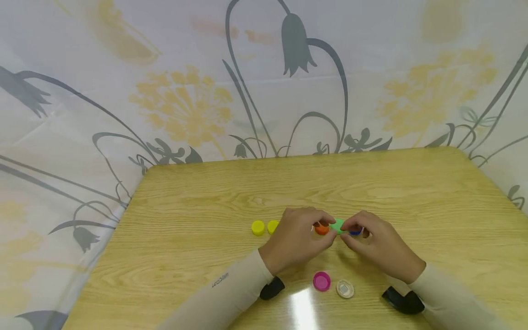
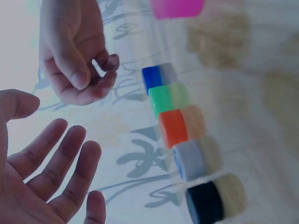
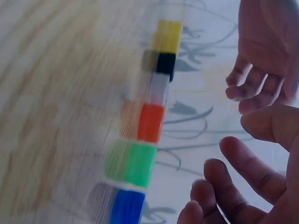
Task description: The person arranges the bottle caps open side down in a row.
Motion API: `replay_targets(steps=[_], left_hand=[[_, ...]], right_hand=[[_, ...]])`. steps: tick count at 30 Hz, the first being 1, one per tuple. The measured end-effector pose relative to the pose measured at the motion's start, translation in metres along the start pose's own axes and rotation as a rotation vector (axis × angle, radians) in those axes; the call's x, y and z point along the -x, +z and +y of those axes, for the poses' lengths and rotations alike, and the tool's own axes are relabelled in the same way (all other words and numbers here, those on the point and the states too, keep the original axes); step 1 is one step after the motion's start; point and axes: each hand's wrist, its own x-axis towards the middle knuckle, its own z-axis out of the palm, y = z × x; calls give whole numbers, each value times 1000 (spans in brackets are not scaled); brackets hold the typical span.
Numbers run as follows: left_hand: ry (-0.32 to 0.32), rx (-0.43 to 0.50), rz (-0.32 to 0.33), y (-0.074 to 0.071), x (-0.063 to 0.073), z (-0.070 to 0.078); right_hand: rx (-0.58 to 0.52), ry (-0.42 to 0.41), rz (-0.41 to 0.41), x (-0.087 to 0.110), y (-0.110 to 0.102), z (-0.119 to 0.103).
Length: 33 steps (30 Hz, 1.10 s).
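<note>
A row of plastic caps stands on the table. From the right come a blue cap (image 3: 127,207), a green cap (image 1: 338,225), an orange cap (image 1: 322,230), a white cap (image 2: 189,161) and a black cap (image 2: 204,203), then yellow caps (image 1: 258,228) at the left end. Above the row my left hand (image 1: 299,238) hovers with relaxed, parted fingers that hold nothing. My right hand (image 1: 381,243) is over the blue and green end, its fingers loosely bent around empty space. In the head view the left hand hides the black cap and most of the white one.
Nearer to me lie a magenta cap (image 1: 321,281) and a cream cap (image 1: 344,289), both with their hollow side up. Black wrist straps (image 1: 272,288) show at both sleeves. A flower-patterned cloth (image 1: 264,91) hangs behind the wooden table (image 1: 185,197).
</note>
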Motion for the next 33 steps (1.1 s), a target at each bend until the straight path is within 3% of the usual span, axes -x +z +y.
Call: replay_targets(steps=[5,14,18,25,33], left_hand=[[23,-7,-24,-5,20,-1],[17,29,-170,-8,41,-9],[-8,16,-220,-6,45,-13],[31,-51,-276,2,49,-14],[41,-104,-320,7,51,-15]], right_hand=[[-31,-70,-39,4,8,-12],[-128,-103,-259,10,13,-13],[-123,-104,-332,11,14,-11],[-161,-37,-439,11,16,-14],[-147,3,-468,12,19,-19]])
